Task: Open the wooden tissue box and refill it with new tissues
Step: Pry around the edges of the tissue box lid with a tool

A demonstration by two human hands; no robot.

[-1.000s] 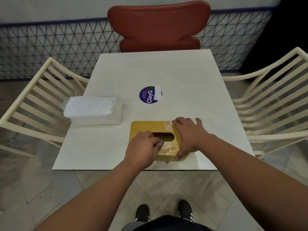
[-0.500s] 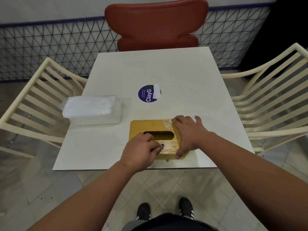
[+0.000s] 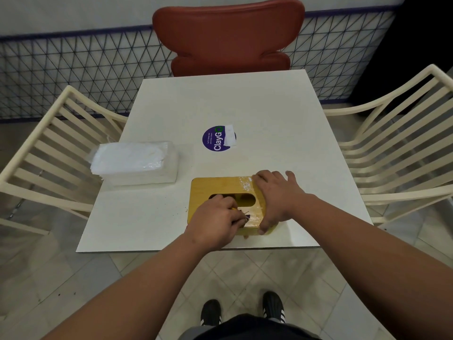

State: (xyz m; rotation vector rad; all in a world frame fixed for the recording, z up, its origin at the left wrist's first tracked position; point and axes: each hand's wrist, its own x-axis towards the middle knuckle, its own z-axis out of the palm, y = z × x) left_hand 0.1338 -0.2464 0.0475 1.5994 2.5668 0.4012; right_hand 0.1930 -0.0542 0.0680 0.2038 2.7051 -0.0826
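Observation:
The yellow wooden tissue box (image 3: 215,186) lies flat near the table's front edge, its oval slot facing up. My left hand (image 3: 215,222) rests on the lid's near side; its curled fingers reach into the left part of the slot and the thumb pinches the lid strip in front. My right hand (image 3: 277,195) wraps the box's right end, fingers over the top edge and thumb down the front side. A clear plastic pack of white tissues (image 3: 137,160) sits on the table to the left, apart from the box.
The white square table (image 3: 220,101) carries a round purple sticker (image 3: 218,138) at its middle. A red chair (image 3: 228,35) stands at the far side, with cream slatted chairs at the left (image 3: 49,148) and right (image 3: 397,133). Tiled floor lies below.
My left hand's fingers have moved from the slot's near edge into its left part. The right hand and the box have stayed in place.

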